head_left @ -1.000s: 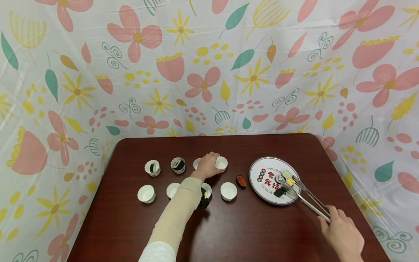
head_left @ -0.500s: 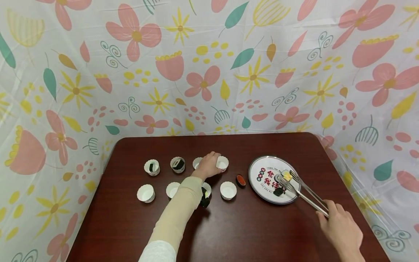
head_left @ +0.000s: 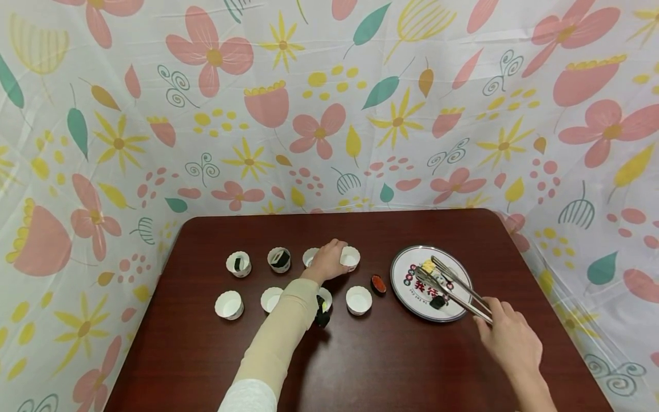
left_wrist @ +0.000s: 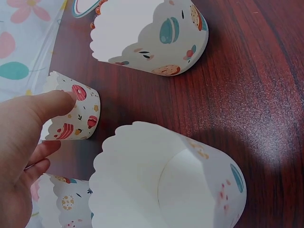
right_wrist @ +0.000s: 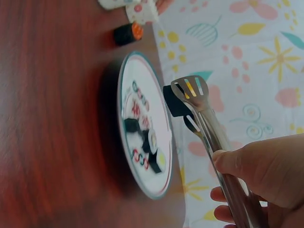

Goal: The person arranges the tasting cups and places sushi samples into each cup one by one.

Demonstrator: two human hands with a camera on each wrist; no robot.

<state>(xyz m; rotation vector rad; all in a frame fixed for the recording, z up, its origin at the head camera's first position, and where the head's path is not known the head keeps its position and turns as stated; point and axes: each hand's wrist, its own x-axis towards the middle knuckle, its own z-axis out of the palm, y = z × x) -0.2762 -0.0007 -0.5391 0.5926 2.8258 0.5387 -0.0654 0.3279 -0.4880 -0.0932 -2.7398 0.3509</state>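
Observation:
My right hand grips metal tongs, thumb on one arm in the right wrist view. Between the slotted tong tips is a yellow-topped sushi piece, its black side raised above the round white plate. Several other pieces lie on the plate, including a black one. My left hand holds a white paper baking cup in the back row; its thumb lies against the printed wall in the left wrist view, other fingers partly hidden.
An orange-topped sushi piece sits on the table between plate and cups. More paper cups stand in two rows; back-left ones hold dark sushi. A black-wrapped piece is by my left forearm. A flowered cloth hangs behind.
My right hand and the tongs have moved left, carrying the yellow-topped sushi from the plate's right side toward its upper middle. My left hand stays at the same cup.

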